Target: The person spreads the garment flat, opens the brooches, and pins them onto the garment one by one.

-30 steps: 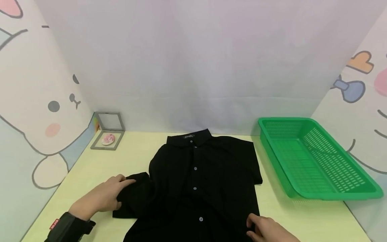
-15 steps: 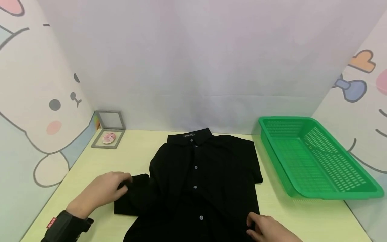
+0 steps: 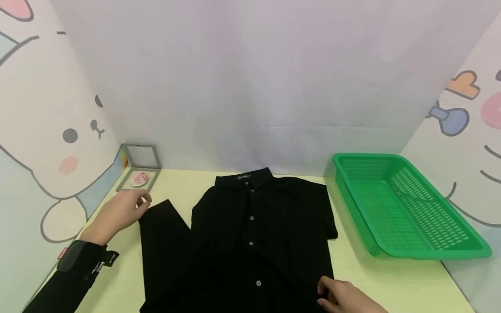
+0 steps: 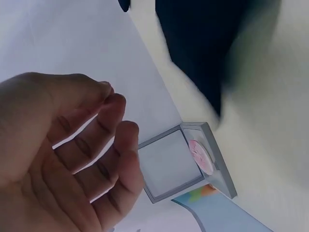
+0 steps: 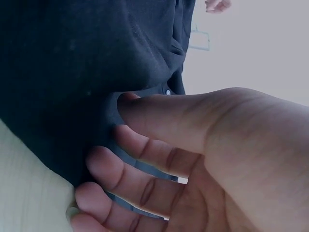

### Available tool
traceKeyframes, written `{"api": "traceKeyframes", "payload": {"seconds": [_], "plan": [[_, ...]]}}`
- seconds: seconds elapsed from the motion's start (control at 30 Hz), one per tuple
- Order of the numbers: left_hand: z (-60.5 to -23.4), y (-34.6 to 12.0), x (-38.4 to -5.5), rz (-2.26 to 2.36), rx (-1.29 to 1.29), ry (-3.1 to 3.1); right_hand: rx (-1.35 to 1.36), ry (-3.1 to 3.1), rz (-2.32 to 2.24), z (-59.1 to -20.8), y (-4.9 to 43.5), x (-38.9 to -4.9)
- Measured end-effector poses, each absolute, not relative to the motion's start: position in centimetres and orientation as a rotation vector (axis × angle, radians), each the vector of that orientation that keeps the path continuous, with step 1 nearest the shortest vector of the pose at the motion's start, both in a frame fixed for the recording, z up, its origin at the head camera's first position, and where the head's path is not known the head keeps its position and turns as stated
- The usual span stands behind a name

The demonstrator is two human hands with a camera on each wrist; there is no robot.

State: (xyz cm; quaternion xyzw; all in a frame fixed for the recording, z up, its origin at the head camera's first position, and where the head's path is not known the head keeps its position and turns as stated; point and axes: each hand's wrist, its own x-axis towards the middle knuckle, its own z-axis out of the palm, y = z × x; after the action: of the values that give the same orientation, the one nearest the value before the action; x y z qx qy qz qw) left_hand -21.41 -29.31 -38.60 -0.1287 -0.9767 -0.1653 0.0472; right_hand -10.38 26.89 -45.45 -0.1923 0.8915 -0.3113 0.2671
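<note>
A black short-sleeved button shirt [image 3: 289, 226] lies front up, collar at the back. In the head view its left-hand sleeve [image 3: 162, 243] is spread outward, a corner pointing back. My left hand [image 3: 119, 213] is beside that corner. The left wrist view shows its loosely curled fingers [image 4: 128, 169] holding nothing, apart from the dark cloth [image 4: 198, 43]. My right hand [image 3: 348, 298] rests at the shirt's right edge, low in the head view. In the right wrist view its bent fingers [image 5: 104, 166] touch the cloth, with space between thumb and fingertips.
A green plastic basket [image 3: 356, 217] stands right of the shirt. At the back left, an open grey-framed case [image 3: 154, 179] holds a pink-patterned round piece [image 3: 139, 179]. A pale curtain [image 3: 250, 87] hangs behind the table [image 3: 415, 287], with cartoon-printed panels at both sides.
My left hand has moved back and left from the sleeve. The bunched sleeve is now spread out, its corner reaching farther back. My right hand has stayed at the shirt's edge.
</note>
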Motion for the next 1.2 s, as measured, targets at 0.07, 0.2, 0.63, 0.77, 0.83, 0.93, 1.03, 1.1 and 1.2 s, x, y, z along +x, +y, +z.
{"api": "traceKeyframes", "payload": {"seconds": [0.07,0.2,0.63,0.77,0.83,0.93,1.03,1.1,1.2], "plan": [[-38.9,-29.5,-20.8,-0.488,-0.395,-2.977,-0.527,2.407,-0.843,-45.4,26.9,-10.4],[-39.5,-29.5,-19.1,-0.449,-0.527,-2.953,-0.522,2.407,-0.845,-45.4,26.8,-10.3],[-43.6,-29.2,-14.3,-0.247,-1.076,-2.920,-0.503,2.426,-0.823,-45.2,26.7,-10.3],[-44.5,-29.0,-14.3,-0.211,-1.095,-2.855,-0.502,2.425,-0.825,-45.5,26.6,-10.3],[-44.6,-29.2,-14.3,-0.278,-1.067,-2.849,-0.502,2.426,-0.825,-45.6,26.5,-10.3],[-43.7,-30.0,-14.2,-0.522,-1.008,-2.911,-0.524,2.448,-0.812,-45.7,26.3,-10.3],[-41.8,-31.2,-13.7,-0.864,-0.914,-2.949,-0.564,2.481,-0.787,-45.6,26.2,-10.3],[-40.6,-32.1,-13.5,-0.992,-0.879,-2.918,-0.591,2.500,-0.773,-45.4,26.4,-10.4],[-39.4,-34.0,-13.3,-1.050,-0.769,-2.963,-0.613,2.501,-0.774,-45.3,26.6,-10.5]]}}
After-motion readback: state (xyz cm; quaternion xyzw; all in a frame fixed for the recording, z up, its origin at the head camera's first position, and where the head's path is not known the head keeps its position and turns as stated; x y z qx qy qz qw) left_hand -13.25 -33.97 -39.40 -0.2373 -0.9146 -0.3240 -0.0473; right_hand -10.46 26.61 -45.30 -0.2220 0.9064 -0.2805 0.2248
